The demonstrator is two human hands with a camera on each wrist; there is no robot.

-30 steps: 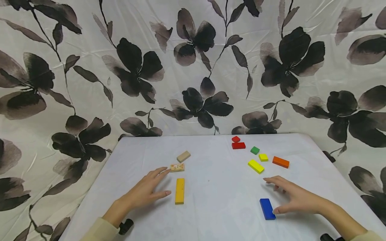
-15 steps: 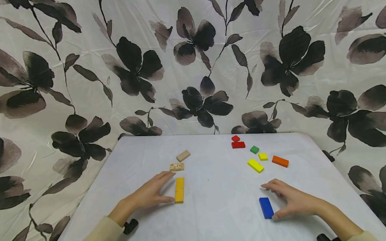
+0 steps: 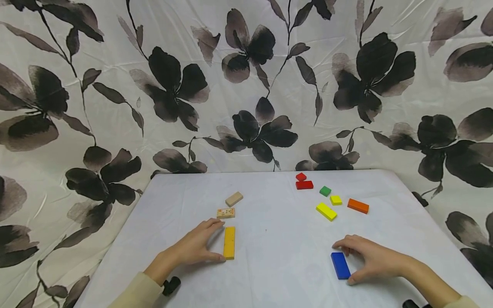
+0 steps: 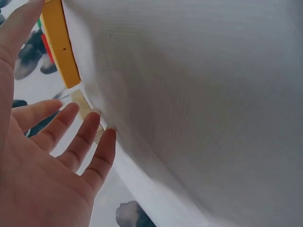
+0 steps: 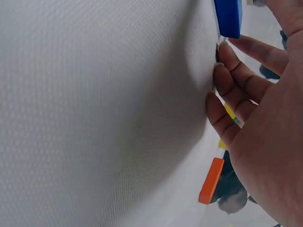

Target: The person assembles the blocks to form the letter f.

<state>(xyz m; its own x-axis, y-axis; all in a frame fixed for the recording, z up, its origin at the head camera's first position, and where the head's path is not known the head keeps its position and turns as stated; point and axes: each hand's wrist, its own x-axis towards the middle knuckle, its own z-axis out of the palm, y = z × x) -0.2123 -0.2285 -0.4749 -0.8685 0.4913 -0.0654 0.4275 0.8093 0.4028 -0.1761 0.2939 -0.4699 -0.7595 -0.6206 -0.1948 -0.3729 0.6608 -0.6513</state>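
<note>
A long yellow-orange block [image 3: 229, 243] lies on the white table, pointing away from me. My left hand [image 3: 194, 244] is at its left side, the thumb by the near end and the fingers by the far end. In the left wrist view the left hand's fingers [image 4: 85, 135] are spread and loosely bent. Right of the middle lies a blue block [image 3: 340, 266]. My right hand [image 3: 375, 259] reaches over from the right, thumb at the block's near corner and forefinger around its far end. The right wrist view has the blue block's end [image 5: 229, 21] just above the fingertips.
Beyond the left hand lie a patterned wooden block [image 3: 226, 213] and a plain beige block [image 3: 234, 199]. Farther right are a long yellow block [image 3: 326, 211], a small yellow one [image 3: 336, 200], a green block [image 3: 325, 191], an orange block [image 3: 358, 206] and two red pieces [image 3: 304, 185].
My left hand has come nearer and to the right, from the patterned block to the yellow-orange block. The right hand's forefinger has drawn in toward the blue block's far end. The blocks stay put.
</note>
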